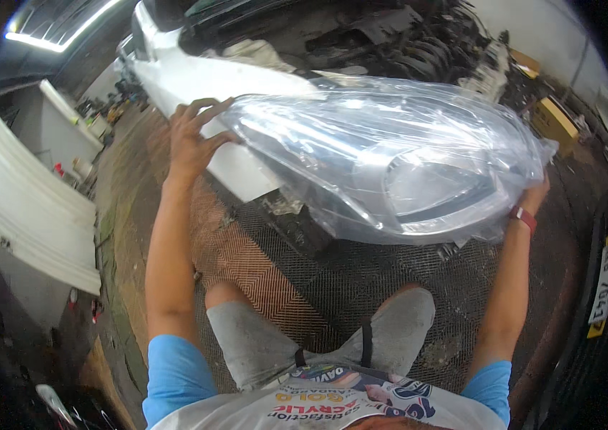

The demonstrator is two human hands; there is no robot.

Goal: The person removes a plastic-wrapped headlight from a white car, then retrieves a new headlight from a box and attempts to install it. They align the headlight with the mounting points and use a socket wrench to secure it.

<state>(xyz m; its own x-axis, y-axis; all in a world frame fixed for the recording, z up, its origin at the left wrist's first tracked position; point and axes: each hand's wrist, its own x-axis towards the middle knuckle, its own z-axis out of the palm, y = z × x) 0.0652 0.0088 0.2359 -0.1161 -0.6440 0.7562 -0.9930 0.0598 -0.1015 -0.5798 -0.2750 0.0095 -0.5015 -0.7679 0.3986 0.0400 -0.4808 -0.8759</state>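
Note:
A large car headlight (433, 183), wrapped in clear plastic film, is held up in front of me between both hands. My left hand (200, 132) has its thumb and fingers around the narrow, pointed left end. At the wide right end, my right hand (535, 192) grips the edge through the film; its fingers are mostly hidden behind the headlight. A red band circles that wrist. Behind and to the left is a white car fender (204, 77), partly covered by the headlight. Whether the two touch, I cannot tell.
Beyond the headlight lies a car's exposed front end (433, 50) with dark parts. A cardboard box (555, 122) stands at the far right. White body panels (32, 193) lean at the left. A vehicle's number plate (602, 283) is close on my right. Patterned matting (268, 265) covers the floor.

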